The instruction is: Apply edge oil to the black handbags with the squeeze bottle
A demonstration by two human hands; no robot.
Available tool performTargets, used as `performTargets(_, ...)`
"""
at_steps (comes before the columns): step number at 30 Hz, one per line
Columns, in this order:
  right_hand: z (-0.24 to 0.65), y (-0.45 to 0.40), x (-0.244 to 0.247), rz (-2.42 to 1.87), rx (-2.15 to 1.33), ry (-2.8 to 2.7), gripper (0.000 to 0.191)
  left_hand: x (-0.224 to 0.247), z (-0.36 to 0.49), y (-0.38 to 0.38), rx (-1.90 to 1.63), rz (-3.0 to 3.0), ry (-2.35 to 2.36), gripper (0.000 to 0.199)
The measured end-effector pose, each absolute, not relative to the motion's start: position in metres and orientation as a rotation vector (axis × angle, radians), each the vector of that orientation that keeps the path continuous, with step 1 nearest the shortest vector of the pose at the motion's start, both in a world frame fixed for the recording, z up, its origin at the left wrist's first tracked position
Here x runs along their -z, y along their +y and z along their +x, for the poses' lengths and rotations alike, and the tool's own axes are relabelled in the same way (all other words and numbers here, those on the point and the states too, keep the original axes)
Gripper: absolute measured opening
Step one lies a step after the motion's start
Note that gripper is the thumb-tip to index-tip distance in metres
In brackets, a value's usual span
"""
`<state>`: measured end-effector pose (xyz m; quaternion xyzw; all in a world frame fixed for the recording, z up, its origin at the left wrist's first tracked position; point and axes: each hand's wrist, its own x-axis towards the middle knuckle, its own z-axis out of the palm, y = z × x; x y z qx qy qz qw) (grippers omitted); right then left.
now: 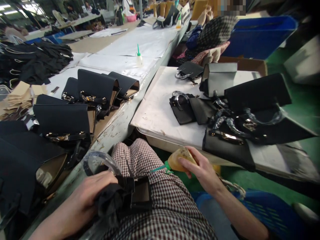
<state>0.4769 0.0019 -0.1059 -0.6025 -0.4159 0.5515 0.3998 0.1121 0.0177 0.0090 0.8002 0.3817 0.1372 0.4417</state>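
My left hand [96, 186] is closed on a small black handbag [143, 191] that rests on my lap. A plastic-wrapped handle [100, 160] of the bag arches up beyond my knuckles. In my right hand [200, 166] is a yellowish glue bottle [178, 159], tipped sideways. Its green nozzle points left, toward the bag, and ends just short of it. Checked cloth [172, 206] covers my lap beneath both.
Several black handbags [62, 118] stand on the long table at left, with a second glue bottle [139, 60] beyond them. More bags [257, 90] lie on the white side table [155, 113]. A blue basket [270, 213] sits at lower right; a co-worker [215, 33] is ahead.
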Motion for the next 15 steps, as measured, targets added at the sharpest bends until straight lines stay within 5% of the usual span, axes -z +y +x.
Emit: performTargets(15,0.45,-0.015,0.12,-1.56,-1.236,-1.571,0.04,0.001,0.116,-0.035,-0.198,2.084,0.954,0.023)
